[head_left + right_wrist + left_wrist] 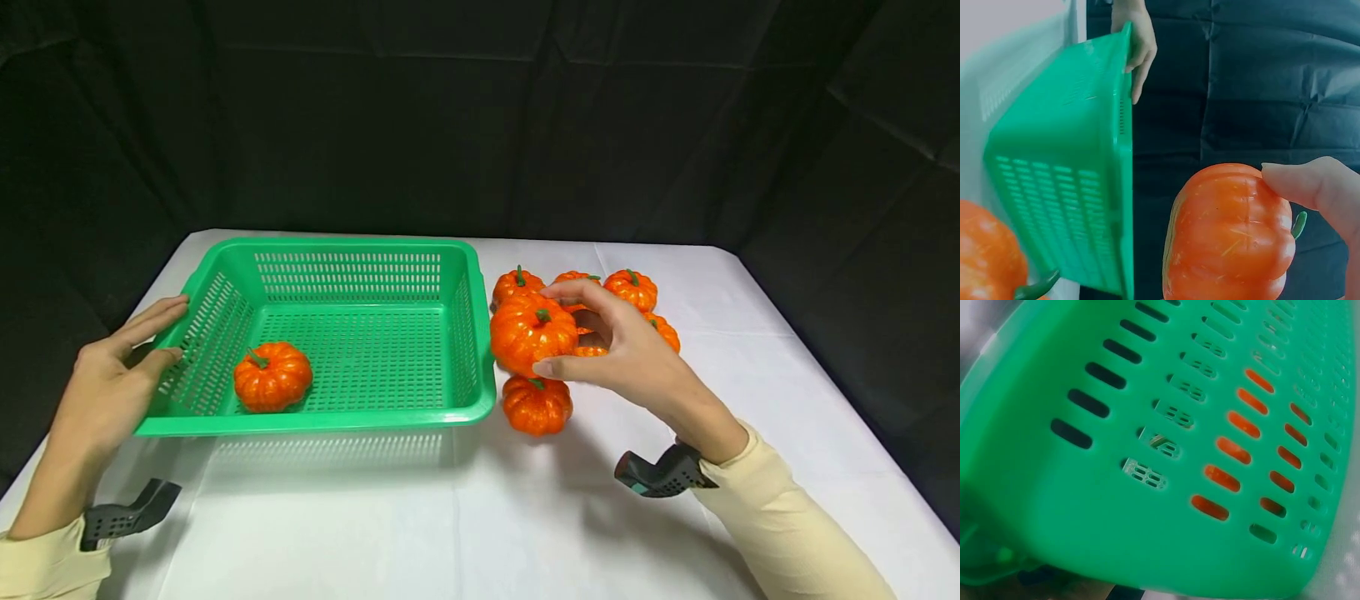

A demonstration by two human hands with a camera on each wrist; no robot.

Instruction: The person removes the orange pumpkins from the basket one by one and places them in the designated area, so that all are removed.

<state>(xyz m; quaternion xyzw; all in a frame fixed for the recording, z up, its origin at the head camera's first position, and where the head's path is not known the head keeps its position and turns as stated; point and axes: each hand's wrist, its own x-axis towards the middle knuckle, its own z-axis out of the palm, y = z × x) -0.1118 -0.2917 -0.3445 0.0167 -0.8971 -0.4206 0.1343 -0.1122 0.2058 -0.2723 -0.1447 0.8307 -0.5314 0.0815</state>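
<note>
Between thumb and fingers my right hand (630, 354) pinches a small orange pumpkin (528, 333) with a green stem, beside the right rim of the green basket (480, 408). In the right wrist view the thumb presses on the held pumpkin (1229, 237), level with the basket's rim. My left hand (112, 379) rests on the basket's left rim, fingers over the edge and thumb inside it. Another pumpkin (273, 377) sits in the basket at the front left. Through the slots of the basket wall (1166, 550), the left wrist view shows its orange skin.
Several pumpkins stand on the white table (360, 525) right of the basket, among them a front one (537, 407), a back left one (517, 283) and a back right one (632, 289). Some are partly hidden by my right hand. Black cloth (480, 125) hangs behind the table.
</note>
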